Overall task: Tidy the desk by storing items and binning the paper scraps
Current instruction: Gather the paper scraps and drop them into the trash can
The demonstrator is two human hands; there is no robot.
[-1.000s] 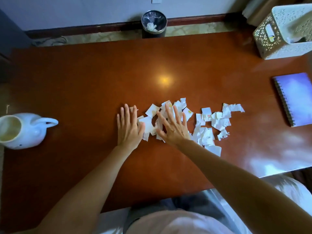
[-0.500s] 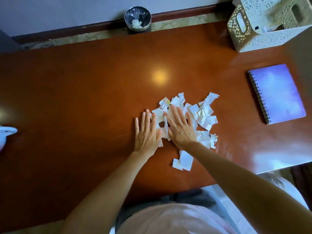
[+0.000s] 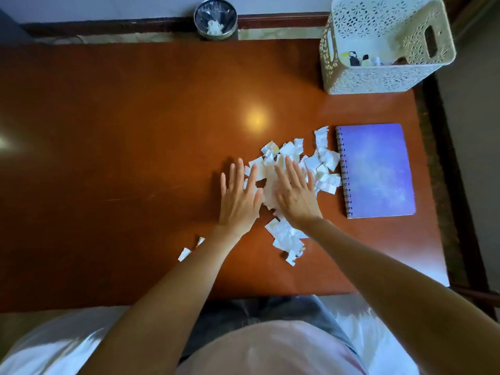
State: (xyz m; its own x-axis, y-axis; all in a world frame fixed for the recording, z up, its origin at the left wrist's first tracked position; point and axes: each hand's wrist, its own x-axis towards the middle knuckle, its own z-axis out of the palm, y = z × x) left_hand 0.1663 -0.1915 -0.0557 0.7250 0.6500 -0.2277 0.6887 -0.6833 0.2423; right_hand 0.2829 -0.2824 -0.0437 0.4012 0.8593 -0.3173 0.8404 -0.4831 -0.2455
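Note:
A heap of white paper scraps (image 3: 319,163) lies on the brown desk (image 3: 121,131), right of centre. My left hand (image 3: 239,196) lies flat with straight fingers on the heap's left edge. My right hand (image 3: 295,190) presses flat on the middle of the heap, fingers spread. More scraps (image 3: 286,239) sit just below my right wrist, and two small bits (image 3: 185,254) lie apart beside my left forearm. A purple spiral notebook (image 3: 376,169) lies right of the heap, its spiral side touching the scraps. Beyond the desk's far edge stands a round bin (image 3: 215,18) with paper inside.
A white perforated basket (image 3: 378,79) stands at the desk's far right corner with a few small items in it. The desk's right edge runs just past the notebook. My lap and a pale cloth fill the near side below the desk's front edge.
Both hands have slid to the right across the desk, pushing the scraps into a tighter heap against the notebook. A few scraps were left behind near my forearms. The white pitcher left the view.

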